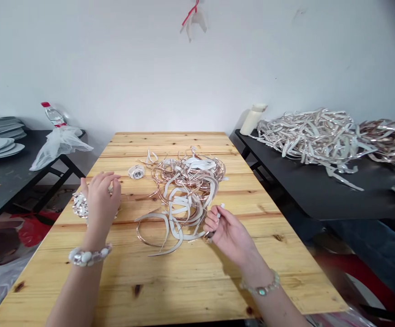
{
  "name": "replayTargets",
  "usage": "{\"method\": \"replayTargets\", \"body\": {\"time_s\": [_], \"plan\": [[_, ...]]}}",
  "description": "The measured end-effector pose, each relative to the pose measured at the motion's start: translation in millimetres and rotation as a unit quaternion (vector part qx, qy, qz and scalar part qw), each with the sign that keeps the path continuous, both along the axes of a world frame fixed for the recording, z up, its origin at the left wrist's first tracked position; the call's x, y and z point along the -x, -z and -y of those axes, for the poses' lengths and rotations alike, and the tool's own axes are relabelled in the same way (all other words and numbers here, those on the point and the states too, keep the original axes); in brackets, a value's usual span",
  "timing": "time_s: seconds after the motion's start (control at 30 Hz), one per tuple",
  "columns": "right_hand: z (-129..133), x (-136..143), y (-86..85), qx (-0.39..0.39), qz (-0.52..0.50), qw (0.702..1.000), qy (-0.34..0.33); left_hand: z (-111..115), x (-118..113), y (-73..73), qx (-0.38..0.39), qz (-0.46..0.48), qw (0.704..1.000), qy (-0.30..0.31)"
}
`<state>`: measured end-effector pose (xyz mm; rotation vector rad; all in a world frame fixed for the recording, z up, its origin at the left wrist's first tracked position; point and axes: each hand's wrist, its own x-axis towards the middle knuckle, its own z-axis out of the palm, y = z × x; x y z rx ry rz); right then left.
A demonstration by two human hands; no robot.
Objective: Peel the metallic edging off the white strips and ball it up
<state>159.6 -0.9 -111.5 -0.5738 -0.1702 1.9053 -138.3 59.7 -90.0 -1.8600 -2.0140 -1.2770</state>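
On the left of the wooden table (163,286), my left hand (102,195) is over a bundle of shiny rose-gold and white pieces (81,204). Its fingers are bent and partly cover the bundle, so what they grip is unclear. My right hand (223,229), palm up with curled fingers, holds a small white piece (220,209) near the thumb; something dark and shiny shows below its fingers. Just left of it lies a tangled pile of curved white and rose-gold strips (187,200). A small white roll (136,171) sits beyond my left hand.
Black side tables stand left and right. The right one (320,200) holds a large heap of strips (313,136) and a cream bottle (253,119). Stacked grey-white sheets (2,127), a clear bottle (52,113) and a white plastic bag (59,141) are at left.
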Motion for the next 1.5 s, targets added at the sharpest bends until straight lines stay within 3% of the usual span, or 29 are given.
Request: {"method": "replayTargets", "body": {"time_s": [0.07, 0.17, 0.23, 0.33, 0.43, 0.53, 0.77, 0.9, 1.07, 1.27, 1.33, 1.4, 1.5], "plan": [[-11, 6, -8.2, -0.006, -0.004, 1.0, -0.019, 10, -21, -7.9, 0.003, 0.05, 0.998, 0.046], [-23, 16, -11.8, -0.009, -0.005, 1.0, -0.027, 32, -68, -6.1, 0.07, 0.079, 0.973, 0.205], [-27, 22, -8.4, -0.014, 0.0, 1.0, -0.012, 44, -98, 5.7, 0.126, 0.094, 0.939, 0.305], [-24, 27, 1.0, -0.026, 0.008, 0.999, 0.029, 55, -127, 29.4, 0.172, 0.135, 0.908, 0.359], [-17, 28, 8.7, -0.065, 0.054, 0.995, 0.051, 61, -137, 47.8, 0.202, 0.177, 0.89, 0.368], [-10, 29, 11.1, -0.095, 0.106, 0.988, 0.056, 68, -140, 57.0, 0.223, 0.207, 0.881, 0.363], [-9, 23, 13.8, -0.141, 0.226, 0.963, 0.031, 73, -142, 57.2, 0.232, 0.354, 0.837, 0.348], [-12, 12, 18.2, -0.195, 0.372, 0.907, 0.013, 66, -136, 44.7, 0.236, 0.402, 0.813, 0.349], [-10, 8, 15.9, -0.247, 0.432, 0.863, -0.091, 56, -127, 32.6, 0.252, 0.572, 0.719, 0.304], [-9, 7, 9.7, -0.367, 0.511, 0.75, -0.205, 50, -113, 26.2, 0.224, 0.645, 0.69, 0.241], [-8, 8, 9.9, -0.376, 0.489, 0.764, -0.189, 50, -112, 24.4, 0.22, 0.656, 0.681, 0.238], [-6, 11, 12.3, -0.323, 0.445, 0.827, -0.116, 51, -113, 23.6, 0.21, 0.648, 0.689, 0.248], [-3, 16, 16.4, -0.204, 0.319, 0.925, -0.01, 54, -118, 23.4, 0.236, 0.574, 0.729, 0.287]]}}
